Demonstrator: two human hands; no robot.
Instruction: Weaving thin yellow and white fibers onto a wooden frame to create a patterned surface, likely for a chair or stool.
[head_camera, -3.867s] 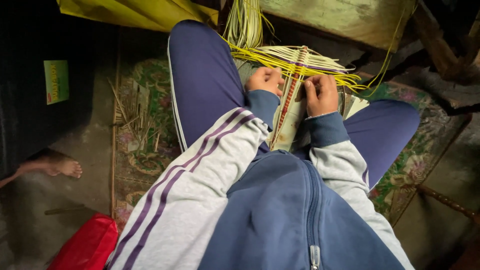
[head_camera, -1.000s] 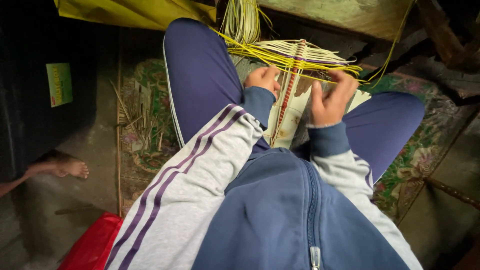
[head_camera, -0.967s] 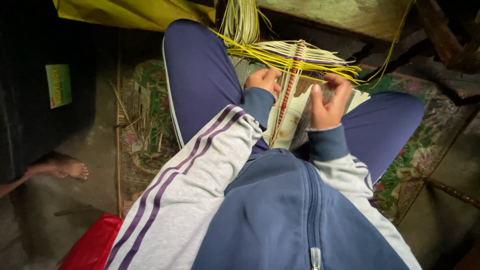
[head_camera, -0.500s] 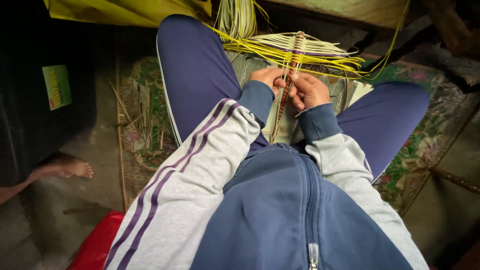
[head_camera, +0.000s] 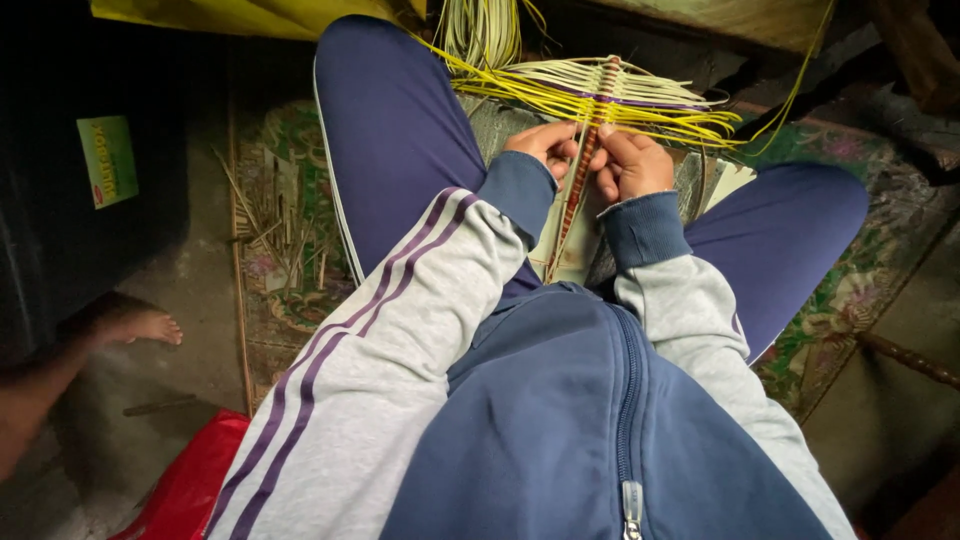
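Head view: fingers of both hands are curled shut around a red-brown rod, the left hand and right hand meeting on either side of it. Pale and yellow strips fan out across the rod's far end, just beyond the knuckles. The rod slants down across a pale board between the person's knees. A patterned rug covers the floor beneath, with loose splints near its left edge. A red bag lies at lower left; another person's bare foot rests on the concrete.
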